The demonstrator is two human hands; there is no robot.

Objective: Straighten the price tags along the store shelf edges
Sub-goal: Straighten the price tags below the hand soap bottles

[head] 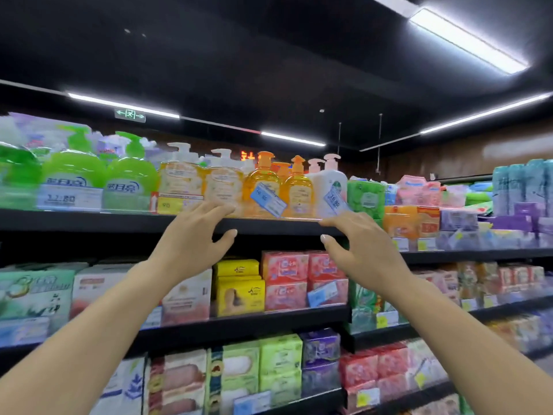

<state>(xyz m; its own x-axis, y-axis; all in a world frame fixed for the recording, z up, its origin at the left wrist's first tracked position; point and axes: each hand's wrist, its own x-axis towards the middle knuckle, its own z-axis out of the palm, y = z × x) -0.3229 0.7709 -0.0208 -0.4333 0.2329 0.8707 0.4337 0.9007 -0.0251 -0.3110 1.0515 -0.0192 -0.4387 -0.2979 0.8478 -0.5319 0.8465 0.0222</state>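
**Top shelf edge: two blue tags found askew**

We found both hands raised to the front edge of the top shelf (pixel 119 220). The left hand (pixel 191 244) had its fingers (pixel 209 209) spread and laid over the lip, thumb hooked below the edge; it gripped no tag. The right hand (pixel 359 250) was likewise spread, fingers (pixel 338 221) resting along the lip and thumb held apart beneath, nothing clamped between them.

Between the two hands, a blue price tag (pixel 268 199) marked 14.80 sat tilted, its right end dropped, in front of an orange soap bottle (pixel 263 182). A second blue tag (pixel 335 200), marked 16.80, leaned steeply just above the right fingers, against a white pump bottle (pixel 330 182). We could not tell whether the fingers touched it.

To the left, a white tag (pixel 70 196) under the green bottles (pixel 73 172) and a yellow tag (pixel 170 204) sat level (both somewhat blurred). On the shelf below, a further blue tag (pixel 322 293) hung crooked before red boxes (pixel 285 280).
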